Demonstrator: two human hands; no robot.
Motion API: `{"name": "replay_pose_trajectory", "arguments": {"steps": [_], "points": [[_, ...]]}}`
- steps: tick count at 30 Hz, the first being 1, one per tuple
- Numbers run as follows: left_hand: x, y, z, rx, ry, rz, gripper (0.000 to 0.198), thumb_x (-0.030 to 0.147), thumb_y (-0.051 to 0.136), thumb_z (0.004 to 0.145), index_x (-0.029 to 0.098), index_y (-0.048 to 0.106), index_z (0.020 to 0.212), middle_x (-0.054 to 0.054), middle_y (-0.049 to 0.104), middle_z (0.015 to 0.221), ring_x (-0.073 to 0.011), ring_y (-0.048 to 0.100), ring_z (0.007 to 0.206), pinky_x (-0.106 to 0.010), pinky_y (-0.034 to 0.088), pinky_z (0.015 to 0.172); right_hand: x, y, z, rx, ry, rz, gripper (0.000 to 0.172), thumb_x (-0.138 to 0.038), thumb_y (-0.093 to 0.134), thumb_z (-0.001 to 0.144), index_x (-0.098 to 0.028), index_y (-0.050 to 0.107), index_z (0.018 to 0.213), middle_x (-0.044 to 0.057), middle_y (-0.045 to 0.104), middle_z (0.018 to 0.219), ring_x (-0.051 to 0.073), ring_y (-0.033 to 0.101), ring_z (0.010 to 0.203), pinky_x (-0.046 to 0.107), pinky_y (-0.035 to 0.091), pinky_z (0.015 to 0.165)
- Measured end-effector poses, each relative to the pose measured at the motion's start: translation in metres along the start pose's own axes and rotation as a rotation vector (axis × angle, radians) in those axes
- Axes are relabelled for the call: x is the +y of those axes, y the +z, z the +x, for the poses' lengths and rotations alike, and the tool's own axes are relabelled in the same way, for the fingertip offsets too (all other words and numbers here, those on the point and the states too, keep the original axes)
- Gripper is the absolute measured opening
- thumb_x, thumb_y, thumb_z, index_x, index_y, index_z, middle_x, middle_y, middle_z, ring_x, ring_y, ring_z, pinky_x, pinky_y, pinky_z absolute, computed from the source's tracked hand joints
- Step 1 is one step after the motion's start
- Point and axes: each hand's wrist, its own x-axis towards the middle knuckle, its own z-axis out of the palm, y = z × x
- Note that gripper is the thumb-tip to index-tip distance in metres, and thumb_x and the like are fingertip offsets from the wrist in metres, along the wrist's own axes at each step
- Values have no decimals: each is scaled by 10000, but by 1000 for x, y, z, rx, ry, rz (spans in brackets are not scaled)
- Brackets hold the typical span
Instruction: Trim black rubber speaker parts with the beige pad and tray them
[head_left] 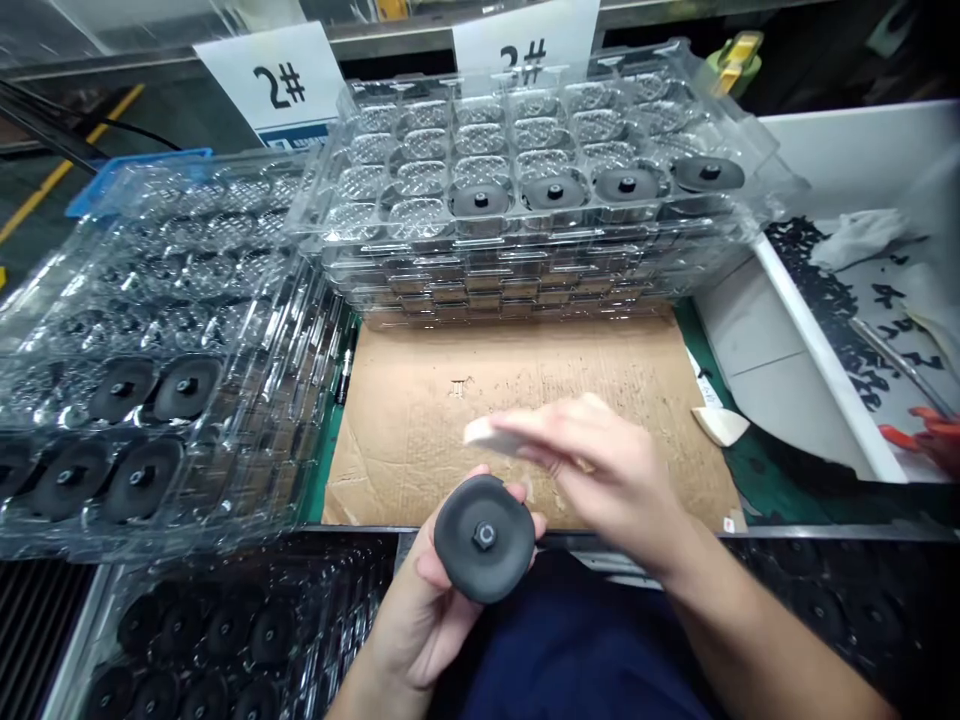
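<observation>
Left grip: the person's left hand (420,620) is curled closed around the underside of a matte black round rubber disc (459,560), holding it up with its hexagonal centre (484,536) facing the camera.

Right grip: the right hand (607,470) is closed to a pinch on a pale wedge-shaped pad (487,433), possibly foam, held near the disc but apart from it.

Held disc: it sits in the left hand, above the front edge of a brown cardboard sheet (420,420) lying on the table.

Progress: only the front row of the stacked clear plastic trays (525,290) carries discs, four in all. A second clear plastic tray (247,240) on the left holds five in its near rows, one partly cut off by the frame. Rows of black discs (271,632) also lie in a dark-lined tray (75,640) at the bottom.

Writing: white cards read "2#" (270,75) and "3#" (525,55) in black. The blue print under "2#" is too small to read.

Nearby: a cream wedge (720,425) lies on the cardboard's right edge, and a black marker pen (345,365) lies by its left edge. Red-handled scissors (926,430) rest in a white-walled bin (825,350) among small black scraps (817,290).
</observation>
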Motion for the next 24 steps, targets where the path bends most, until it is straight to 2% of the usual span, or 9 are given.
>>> {"name": "replay_pose_trajectory", "arguments": {"steps": [3,8,10,12,15,17,19,22,24], "points": [[4,-3,-2,-87,-31,-101,563,414,738,565,276,611,1096,-32,648,1130,-260,607,1019,-314,485,860,32,15,-18,37,262,-27,285,-183,470,893,-303,579,1127,-18,649,997,130,577,860,275,402,741],[5,-7,0,-63,5,-129,536,403,715,590,275,613,1100,-44,648,1136,-262,613,1011,-331,494,863,59,48,-54,-105,282,-43,272,-175,458,875,-273,624,1067,8,674,871,155,604,764,300,430,675],[4,-6,1,-71,2,-129,542,408,714,587,275,612,1103,-43,646,1137,-262,609,1018,-333,489,876,51,43,-53,-82,311,-57,276,-197,446,884,-258,608,1098,19,671,876,156,603,758,305,440,670],[2,-4,2,-75,9,-118,533,407,714,594,284,611,1103,-38,638,1153,-255,608,1020,-334,486,886,30,29,-43,32,340,-47,284,-223,452,888,-249,574,1144,31,654,967,160,597,822,302,456,690],[1,1,4,-9,80,-81,507,349,736,611,273,616,1097,-35,644,1139,-219,599,1029,-295,461,918,-13,12,-23,223,200,-16,311,-175,492,864,-208,547,1168,45,614,1108,158,578,924,295,463,768],[1,4,5,50,95,-58,433,278,731,649,275,632,1070,-22,662,1099,-189,595,1030,-259,444,927,-37,10,-16,189,-1,0,316,-119,471,852,-132,549,1158,72,641,1039,154,588,859,303,462,772],[2,5,5,93,113,-39,414,247,740,643,290,642,1042,2,671,1072,-183,604,1012,-253,449,916,-48,14,-12,77,-111,24,293,-87,451,846,-86,571,1113,76,661,928,147,588,791,302,464,747],[1,7,4,128,212,-28,458,265,771,595,316,639,1030,34,672,1064,-166,619,975,-238,467,884,-49,21,-6,-5,-91,76,252,-77,471,838,-113,596,1054,42,653,871,122,578,745,267,459,686],[0,10,3,144,232,-17,441,284,768,600,327,641,1021,49,675,1054,-143,608,991,-208,448,894,-47,23,-1,84,-81,66,271,-91,465,842,-110,578,1088,43,646,899,121,568,718,279,451,665]]}}
